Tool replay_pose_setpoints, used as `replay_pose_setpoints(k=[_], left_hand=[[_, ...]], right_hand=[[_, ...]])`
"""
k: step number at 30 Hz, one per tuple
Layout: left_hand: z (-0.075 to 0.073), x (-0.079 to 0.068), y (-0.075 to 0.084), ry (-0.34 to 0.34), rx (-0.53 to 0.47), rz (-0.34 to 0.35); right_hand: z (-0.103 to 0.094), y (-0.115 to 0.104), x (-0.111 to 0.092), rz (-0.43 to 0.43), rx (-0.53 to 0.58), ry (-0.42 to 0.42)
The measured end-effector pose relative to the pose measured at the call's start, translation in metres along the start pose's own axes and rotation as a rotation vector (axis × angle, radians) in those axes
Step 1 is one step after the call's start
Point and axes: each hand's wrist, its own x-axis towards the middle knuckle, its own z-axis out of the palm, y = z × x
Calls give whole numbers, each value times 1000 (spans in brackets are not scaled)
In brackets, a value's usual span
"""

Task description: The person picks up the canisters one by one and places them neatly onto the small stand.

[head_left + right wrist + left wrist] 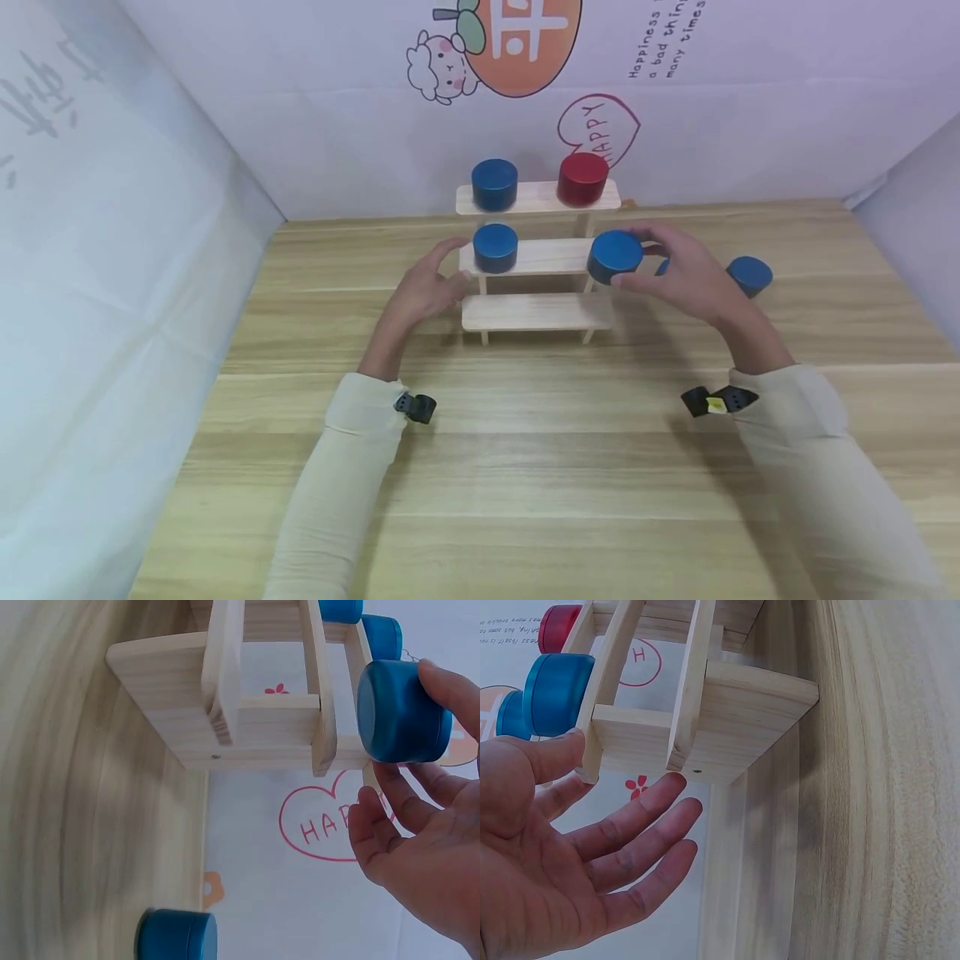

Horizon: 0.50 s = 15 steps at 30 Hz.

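A three-tier wooden stand (536, 312) stands near the back wall. My left hand (427, 287) is at its left end, with thumb and index finger pinching the end of the middle board; the other fingers (641, 855) are spread apart in the left wrist view. My right hand (686, 275) grips a round blue tin (615, 257) between thumb and fingers, just above the right end of the middle board. Another blue tin (495, 248) sits on that board's left end. The top board carries a blue tin (494, 185) at left and a red tin (582, 179) at right.
To the right on the wooden table (525, 467) lies a blue tin (750, 275). A further blue piece (662, 267) is mostly hidden behind my right hand. A printed white cloth (337, 142) hangs close behind the stand, with more white cloth at both sides.
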Motion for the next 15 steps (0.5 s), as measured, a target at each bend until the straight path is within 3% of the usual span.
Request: replay_pose_setpoints(k=[9,15], left_hand=[[0,-1,0,-1,0,-4],[-2,0,-1,-4,-1,11]], right_hand=[[9,-4,16,-18,-1,43],[17,-6,25,36,-22,84]])
